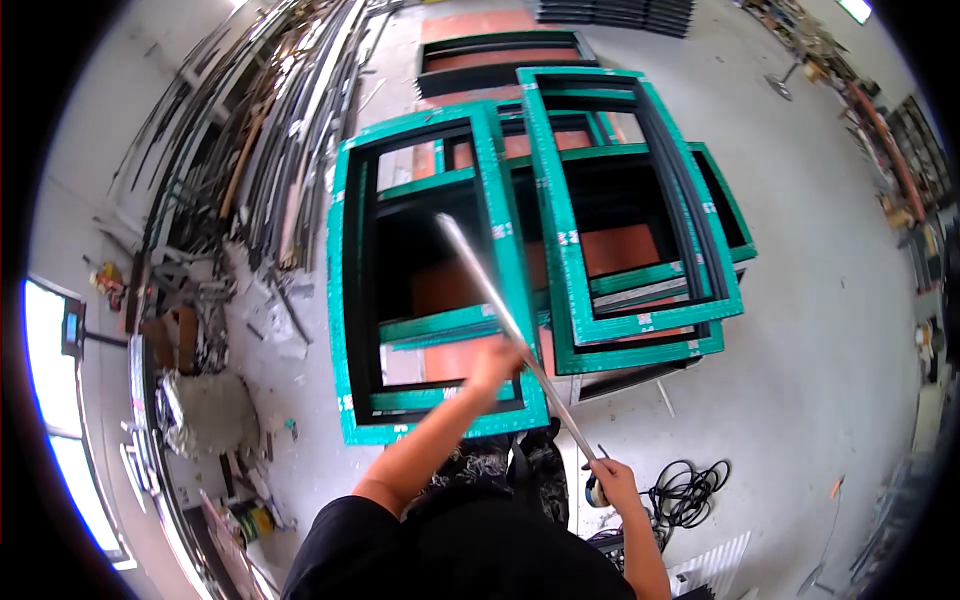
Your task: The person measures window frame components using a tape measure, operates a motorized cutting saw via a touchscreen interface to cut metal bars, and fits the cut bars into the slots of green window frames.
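A long, thin silvery metal strip (487,285) slants over the stacked frames, its far end blurred. My left hand (500,362), a little smeared, is closed round the strip near its middle. At its near end my right hand (615,483) grips the strip, with a small round dark-and-pale thing (597,492) under the fingers that I cannot make out. Below the strip lies a rectangular frame (512,260) with green film on its faces and black inner edges. To its right another green-filmed frame (560,240) rests on more frames.
Long metal profiles (300,150) lie heaped along the left wall. Coiled black cable (690,492) is on the floor at the near right. More dark frames (505,78) sit behind the stack, and a dark pile (615,14) stands farther back. A stuffed sack (208,412) is at the left.
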Available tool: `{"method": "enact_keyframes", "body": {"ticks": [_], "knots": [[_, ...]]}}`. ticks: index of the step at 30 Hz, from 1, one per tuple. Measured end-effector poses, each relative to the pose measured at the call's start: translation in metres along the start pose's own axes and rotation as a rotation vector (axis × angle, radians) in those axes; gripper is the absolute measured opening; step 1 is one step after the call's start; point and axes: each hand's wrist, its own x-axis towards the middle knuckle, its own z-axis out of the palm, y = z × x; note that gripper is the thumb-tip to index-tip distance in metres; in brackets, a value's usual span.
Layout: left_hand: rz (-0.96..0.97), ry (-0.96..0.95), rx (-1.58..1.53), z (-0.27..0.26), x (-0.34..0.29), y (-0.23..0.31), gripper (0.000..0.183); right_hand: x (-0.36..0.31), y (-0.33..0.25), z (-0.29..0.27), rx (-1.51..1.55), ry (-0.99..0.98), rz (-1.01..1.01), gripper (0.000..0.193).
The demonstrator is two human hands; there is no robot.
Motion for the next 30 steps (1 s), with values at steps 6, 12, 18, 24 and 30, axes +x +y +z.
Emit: {"method": "enact_keyframes", "body": {"ticks": [6, 12, 18, 24, 30], "knots": [[0.194, 0.58, -0.258, -0.212, -0.032, 0.087, 0.019, 0.024, 0.018, -0.013, -0.202, -0.24, 0.191, 0.025], [0.234, 0.531, -0.257, -0.339, -0.003, 0.065, 0.018, 0.006, 0.008, 0.048, -0.266, -0.258, 0.198, 0.025], [0.065, 0.264, -0.103, -0.315, 0.047, 0.029, 0.019, -0.013, 0.027, 0.204, -0.062, -0.108, 0.294, 0.027], [0.001, 0.104, 0.09, -0.339, 0.051, 0.019, 0.017, -0.051, 0.029, 0.334, 0.116, 0.003, 0.229, 0.027], [0.054, 0.048, 0.299, -0.363, 0.048, 0.002, 0.018, -0.082, 0.045, 0.401, 0.281, 0.058, 0.282, 0.027]]}}
